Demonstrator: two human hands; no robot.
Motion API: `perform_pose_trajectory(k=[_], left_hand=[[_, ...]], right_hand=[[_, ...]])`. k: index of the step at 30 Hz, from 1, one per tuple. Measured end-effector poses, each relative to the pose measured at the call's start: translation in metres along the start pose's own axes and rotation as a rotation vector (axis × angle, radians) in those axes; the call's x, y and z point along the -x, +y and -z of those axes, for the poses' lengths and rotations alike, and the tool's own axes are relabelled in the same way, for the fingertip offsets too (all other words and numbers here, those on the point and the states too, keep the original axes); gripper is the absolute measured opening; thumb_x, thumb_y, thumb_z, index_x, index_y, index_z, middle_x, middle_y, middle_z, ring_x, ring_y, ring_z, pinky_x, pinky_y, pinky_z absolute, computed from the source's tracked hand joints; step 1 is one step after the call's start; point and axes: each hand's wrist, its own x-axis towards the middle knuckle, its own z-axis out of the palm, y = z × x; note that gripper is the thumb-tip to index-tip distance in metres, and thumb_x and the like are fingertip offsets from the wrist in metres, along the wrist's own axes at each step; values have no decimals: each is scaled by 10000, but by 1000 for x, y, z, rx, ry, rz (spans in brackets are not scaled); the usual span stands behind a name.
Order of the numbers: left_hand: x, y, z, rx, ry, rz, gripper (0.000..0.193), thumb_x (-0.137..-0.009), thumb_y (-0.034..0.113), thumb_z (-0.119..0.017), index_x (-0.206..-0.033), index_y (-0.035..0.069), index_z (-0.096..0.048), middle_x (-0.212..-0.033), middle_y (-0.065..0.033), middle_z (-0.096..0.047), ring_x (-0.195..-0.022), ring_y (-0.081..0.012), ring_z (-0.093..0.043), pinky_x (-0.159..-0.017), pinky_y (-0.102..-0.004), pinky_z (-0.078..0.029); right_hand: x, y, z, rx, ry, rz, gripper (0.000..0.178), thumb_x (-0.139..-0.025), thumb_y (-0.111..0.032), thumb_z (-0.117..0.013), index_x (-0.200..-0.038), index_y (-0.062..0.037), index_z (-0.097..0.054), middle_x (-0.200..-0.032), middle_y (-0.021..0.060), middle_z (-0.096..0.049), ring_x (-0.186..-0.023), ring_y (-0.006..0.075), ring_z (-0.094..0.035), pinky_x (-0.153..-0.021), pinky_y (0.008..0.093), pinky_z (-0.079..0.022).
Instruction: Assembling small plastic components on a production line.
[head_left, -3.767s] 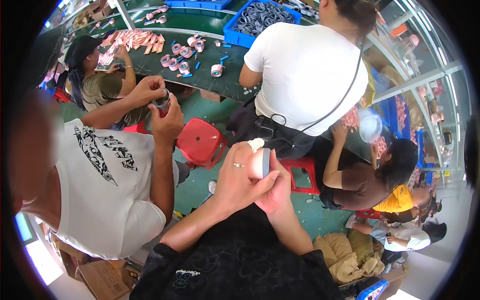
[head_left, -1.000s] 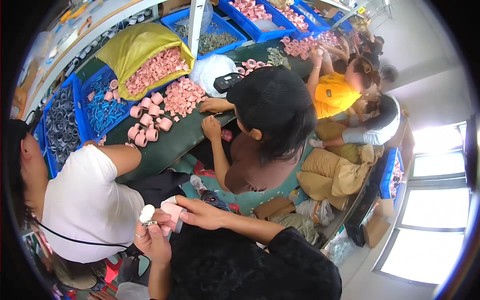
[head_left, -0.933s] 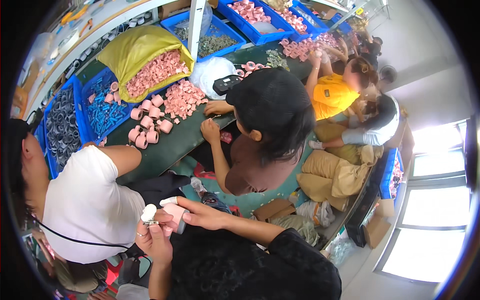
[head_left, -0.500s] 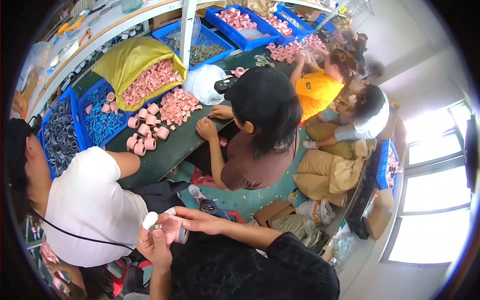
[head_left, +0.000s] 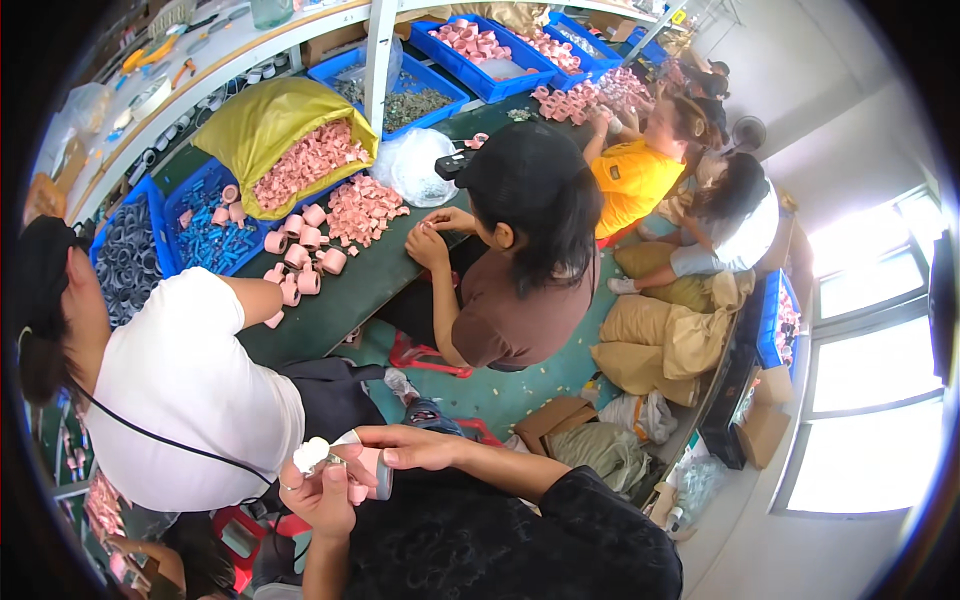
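Observation:
Low in the view, my left hand (head_left: 320, 497) and my right hand (head_left: 425, 447) meet at a pink plastic fitting (head_left: 368, 461) with a grey ring at one end. My right fingers are closed round the fitting from the right, and a white cover shows at one fingertip. My left thumb and fingers pinch the near side of the same fitting. At the left fingertips sits a small white lumpy piece (head_left: 311, 455) with something metallic beside it; its exact kind is not clear. A ring shows on one left finger.
A person in white (head_left: 190, 390) sits close on the left, another in brown (head_left: 530, 310) ahead. The green bench (head_left: 370, 275) carries pink cylinders, a yellow sack (head_left: 250, 125) of pink pieces and blue trays (head_left: 245, 262). Filled sacks (head_left: 655, 340) and a carton (head_left: 555, 425) lie right.
Both my hands and the pink fitting have shifted slightly right and down, and the fitting is turned a little. The person in brown has brought both hands together.

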Motion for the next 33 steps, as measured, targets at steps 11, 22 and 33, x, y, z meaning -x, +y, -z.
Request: perform_pose_trajectory(k=[11,22,33], left_hand=[[18,12,10,130,6,12,358,-976,103,-616,-1255,-16,-425,-927,-246,-706,-515,-198,-631,-448,-308,-519],[18,6,11,269,20,171,375,-976,157,-626,-1275,1,-461,-719,-176,-621,-450,-141,-536,-393,-259,-423],[2,-19,-4,515,86,452,251,-981,1,-562,-1229,-13,-530,-953,-298,-678,-549,-187,-635,-485,-264,-457]], right_hand=[[-4,5,11,32,196,51,690,-1037,-584,-348,-1333,14,-524,-1197,131,-631,-1118,204,-608,-995,356,-449],[-49,9,95,335,668,-71,256,-1018,-183,-553,-1184,10,-576,-1048,81,-669,-949,134,-631,-862,296,-521],[-118,34,213,548,707,-122,240,-925,-104,-577,-1137,8,-593,-981,55,-686,-856,116,-614,-761,252,-489]])
